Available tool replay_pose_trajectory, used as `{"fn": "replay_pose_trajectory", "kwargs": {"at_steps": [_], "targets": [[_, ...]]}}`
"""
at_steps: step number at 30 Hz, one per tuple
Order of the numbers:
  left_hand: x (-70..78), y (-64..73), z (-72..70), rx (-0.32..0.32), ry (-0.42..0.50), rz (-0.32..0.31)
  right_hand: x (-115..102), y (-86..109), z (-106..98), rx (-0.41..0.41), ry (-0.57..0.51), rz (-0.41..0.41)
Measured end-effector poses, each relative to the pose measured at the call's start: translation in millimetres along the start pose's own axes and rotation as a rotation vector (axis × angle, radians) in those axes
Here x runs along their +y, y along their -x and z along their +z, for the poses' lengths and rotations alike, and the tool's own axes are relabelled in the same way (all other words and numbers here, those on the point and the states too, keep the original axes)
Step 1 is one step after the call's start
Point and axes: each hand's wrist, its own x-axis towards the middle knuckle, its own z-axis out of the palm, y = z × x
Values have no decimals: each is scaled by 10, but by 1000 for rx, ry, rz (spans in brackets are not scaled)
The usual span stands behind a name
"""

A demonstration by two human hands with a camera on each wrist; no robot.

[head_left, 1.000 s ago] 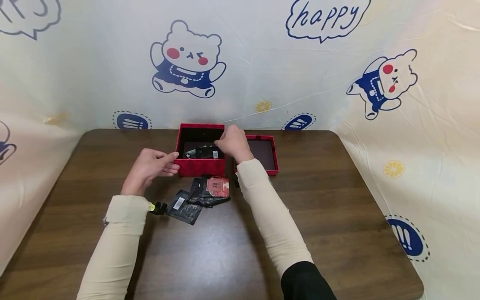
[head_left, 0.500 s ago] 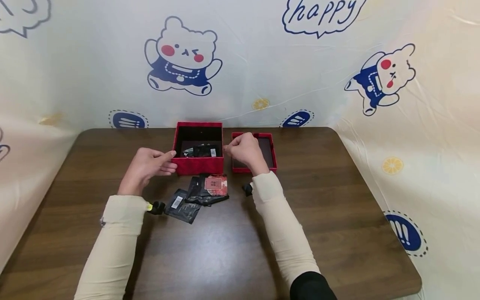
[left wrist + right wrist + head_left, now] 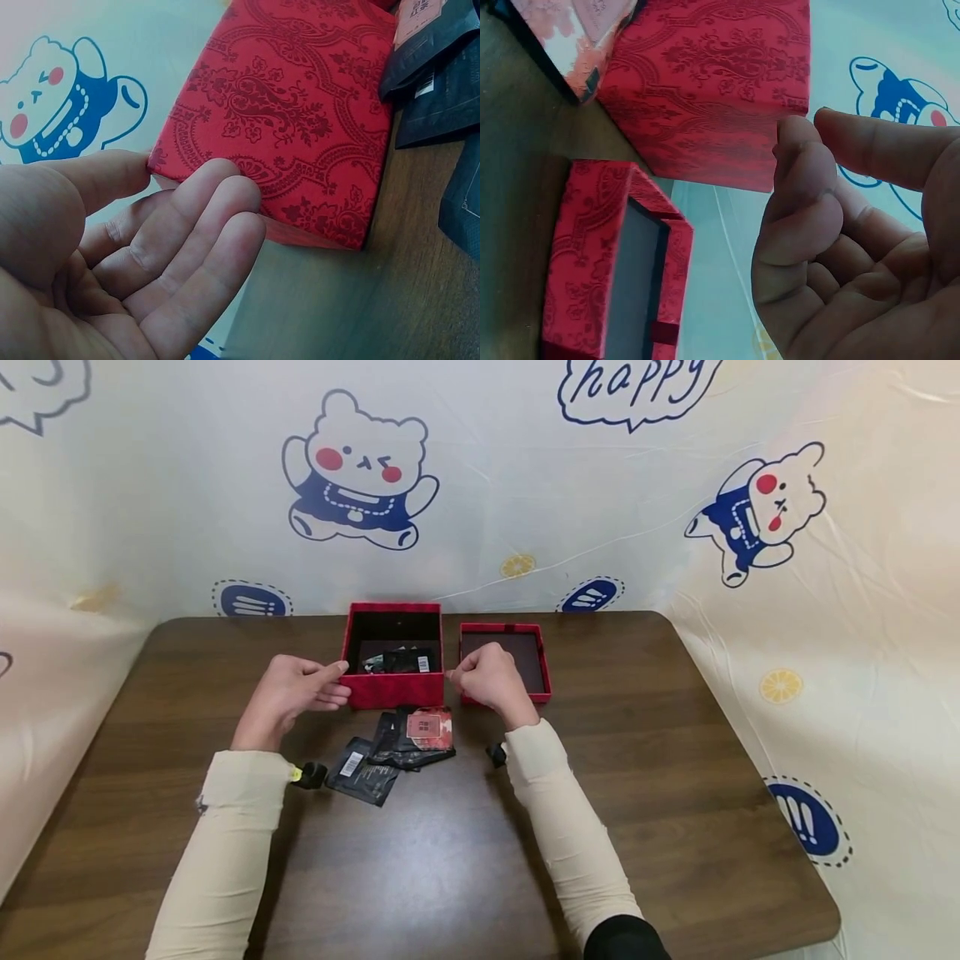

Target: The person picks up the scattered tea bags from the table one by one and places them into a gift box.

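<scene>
Having cleared the opening of the box, right hand sits at its right side, curled narrow, empty; left hand, relaxed, touches its left corner. Packets inside, loose packets in front; all untouched.

Damask-patterned red rectangular box: matt, cloth-like covering. Flat black sachets: plastic-like film, faintly glossy. Brown wood-grain tabletop — smooth, shiny. My cream sleeves — creased, matt cloth.

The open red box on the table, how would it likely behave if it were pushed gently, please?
The red box is probably stiff, given its crisp, straight edges. Its squat shape suggests it would slide rather than tip. The flat packets inside leave much of it unfilled, so it is likely light.
</scene>
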Motion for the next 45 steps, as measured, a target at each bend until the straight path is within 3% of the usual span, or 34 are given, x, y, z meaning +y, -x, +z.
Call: {"fn": "replay_pose_trajectory", "kwargs": {"at_steps": [9, 20, 36, 45], "targets": [[16, -13, -13, -4, 22, -3, 245, 155, 205, -123, 118, -2], [9, -6, -20, 6, 26, 0, 326, 176, 357, -298, 190, 119], [-27, -14, -5, 1, 24, -11, 382, 161, 566, -219, 248, 142], [-33, -12, -9, 0, 25, -1, 404, 228, 434, -238, 134, 86]]}}
